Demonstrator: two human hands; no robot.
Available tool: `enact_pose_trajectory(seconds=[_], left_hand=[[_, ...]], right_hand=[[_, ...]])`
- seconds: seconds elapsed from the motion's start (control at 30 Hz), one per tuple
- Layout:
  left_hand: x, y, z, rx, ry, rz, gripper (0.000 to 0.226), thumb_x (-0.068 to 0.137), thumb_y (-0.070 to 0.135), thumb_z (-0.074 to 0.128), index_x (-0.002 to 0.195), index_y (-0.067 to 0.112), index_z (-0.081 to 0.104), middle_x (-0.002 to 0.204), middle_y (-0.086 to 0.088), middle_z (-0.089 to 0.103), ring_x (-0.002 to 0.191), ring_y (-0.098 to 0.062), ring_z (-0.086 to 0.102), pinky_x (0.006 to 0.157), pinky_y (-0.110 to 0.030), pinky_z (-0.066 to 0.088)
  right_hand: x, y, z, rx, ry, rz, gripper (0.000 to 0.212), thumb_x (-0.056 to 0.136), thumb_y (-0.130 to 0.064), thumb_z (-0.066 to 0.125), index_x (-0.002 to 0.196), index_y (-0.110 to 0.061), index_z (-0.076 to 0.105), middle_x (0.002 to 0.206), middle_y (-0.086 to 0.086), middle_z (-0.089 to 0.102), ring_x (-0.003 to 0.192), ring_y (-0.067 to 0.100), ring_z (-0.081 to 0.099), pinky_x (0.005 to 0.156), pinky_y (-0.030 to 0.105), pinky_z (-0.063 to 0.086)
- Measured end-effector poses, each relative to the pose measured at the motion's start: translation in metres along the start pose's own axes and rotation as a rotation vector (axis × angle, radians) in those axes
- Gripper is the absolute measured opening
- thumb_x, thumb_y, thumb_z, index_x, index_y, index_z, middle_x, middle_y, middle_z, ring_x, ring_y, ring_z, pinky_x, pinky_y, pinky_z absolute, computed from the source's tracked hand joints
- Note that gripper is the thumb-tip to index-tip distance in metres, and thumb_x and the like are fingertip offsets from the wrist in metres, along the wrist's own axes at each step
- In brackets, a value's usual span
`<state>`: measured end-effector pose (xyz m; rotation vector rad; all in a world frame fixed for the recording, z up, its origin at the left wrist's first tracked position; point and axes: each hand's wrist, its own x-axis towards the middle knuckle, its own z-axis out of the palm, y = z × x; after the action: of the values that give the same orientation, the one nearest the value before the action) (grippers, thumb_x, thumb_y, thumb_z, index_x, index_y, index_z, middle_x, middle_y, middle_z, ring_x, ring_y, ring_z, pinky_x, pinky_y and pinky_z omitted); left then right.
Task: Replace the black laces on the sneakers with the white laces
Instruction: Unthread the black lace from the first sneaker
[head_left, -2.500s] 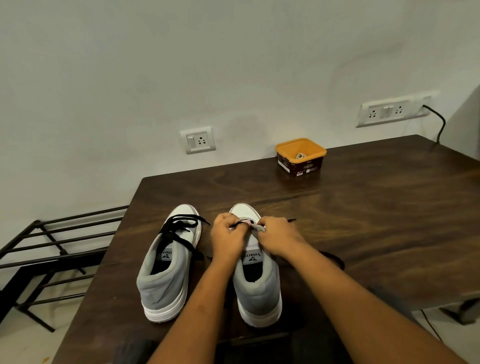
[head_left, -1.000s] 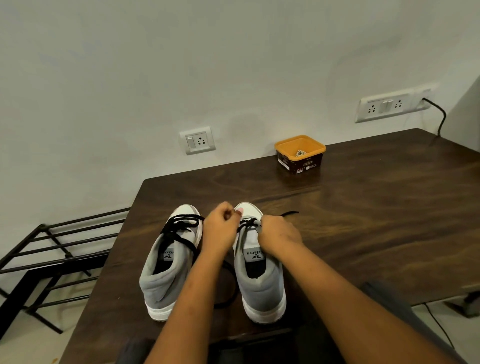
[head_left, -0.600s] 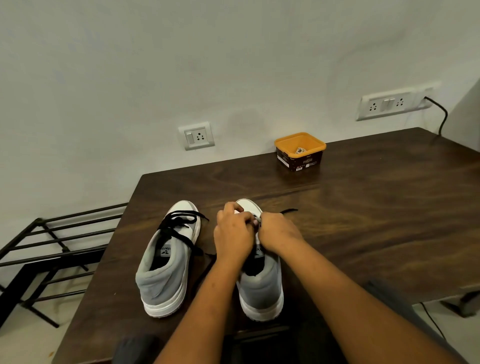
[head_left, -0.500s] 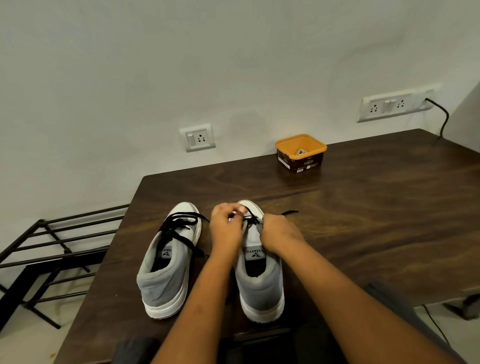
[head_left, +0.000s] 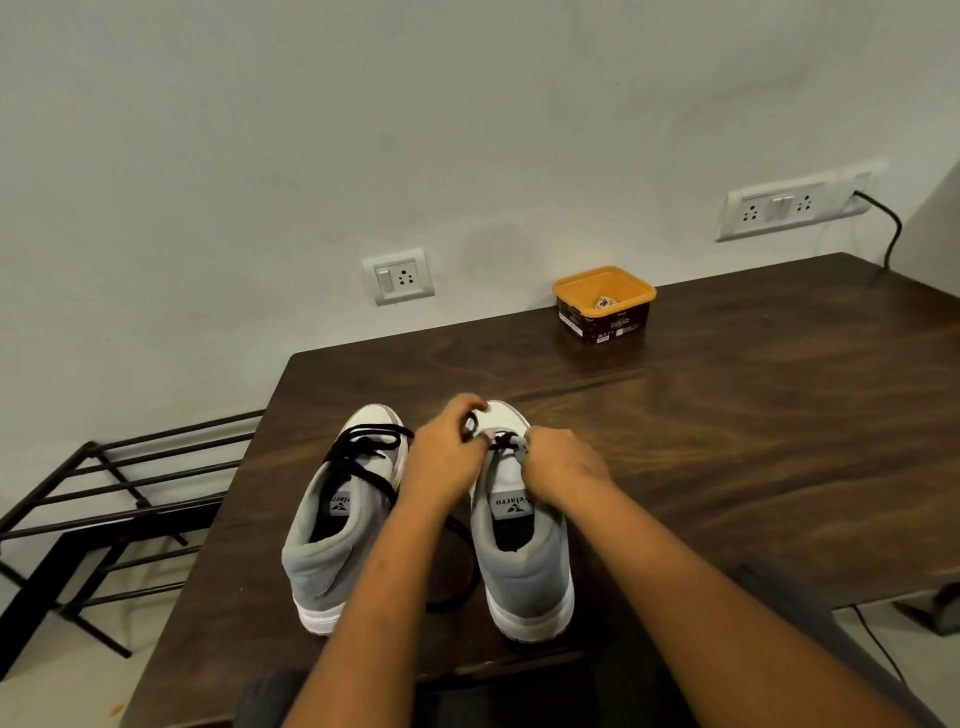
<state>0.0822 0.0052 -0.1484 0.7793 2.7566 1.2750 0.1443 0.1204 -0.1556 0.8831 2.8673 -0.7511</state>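
Grip, left: left hand (head_left: 445, 457) has fingers curled and pinched on the thin black fabric lace (head_left: 500, 441) near the toe of the right grey-and-white low-top sneaker (head_left: 521, 525).
Grip, right: right hand (head_left: 563, 475) is closed over the same shoe's upper eyelets, fingertips at the lace crossing; whether it pinches the lace or only steadies the tongue cannot be told.
Lace location: only a short crossing shows between the two hands near the toe; a slack loop of it lies on the dark wooden table (head_left: 727, 415) between the shoes.
Other shoe: left grey-and-white sneaker (head_left: 345, 514) stands just beside, with its black lace (head_left: 363, 457) threaded through the eyelets.
White laces: not clearly seen; something pale sits in the orange-rimmed plastic tub (head_left: 603, 304) far back, too small to identify.
Handling: the lace is likely light, limp and slightly grippy in the eyelets; best taken close to an eyelet and drawn out one crossing at a time.
Shoe: light enough to slide, so one hand should brace it.
Stage: unlacing the right shoe, probably early in the task.
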Motion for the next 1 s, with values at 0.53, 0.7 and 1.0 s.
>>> enact_pose_trajectory(seconds=[0.53, 0.7, 1.0], left_hand=[[0.003, 0.020, 0.011, -1.218, 0.359, -0.373, 0.028, 0.096, -0.001, 0.038, 0.076, 0.016, 0.050, 0.073, -0.003, 0.064, 0.073, -0.020, 0.059, 0.066, -0.025, 0.053], [0.011, 0.000, -0.045, -1.419, 0.408, -0.497, 0.022, 0.099, 0.015, 0.039, 0.079, 0.018, 0.046, 0.055, 0.003, 0.045, 0.035, -0.008, 0.036, 0.036, -0.014, 0.035], [-0.004, -0.024, -0.021, 0.382, -0.428, -0.370, 0.042, 0.086, 0.033, 0.061, 0.124, 0.016, 0.056, 0.129, -0.008, 0.057, 0.118, -0.024, 0.052, 0.086, -0.025, 0.040]], right_hand=[[-0.001, 0.004, -0.002, 0.019, -0.027, 0.019, 0.029, 0.100, -0.027, 0.039, 0.121, -0.017, 0.056, 0.127, 0.011, 0.057, 0.112, 0.032, 0.056, 0.075, 0.032, 0.039], [-0.001, 0.003, -0.001, 0.000, -0.025, 0.017, 0.040, 0.103, -0.040, 0.030, 0.123, -0.015, 0.055, 0.127, 0.012, 0.057, 0.112, 0.031, 0.056, 0.074, 0.033, 0.038], [0.000, 0.005, 0.003, 0.015, 0.049, -0.169, 0.043, 0.095, -0.014, 0.042, 0.130, -0.038, 0.044, 0.128, 0.004, 0.045, 0.116, 0.031, 0.046, 0.080, 0.037, 0.040]])
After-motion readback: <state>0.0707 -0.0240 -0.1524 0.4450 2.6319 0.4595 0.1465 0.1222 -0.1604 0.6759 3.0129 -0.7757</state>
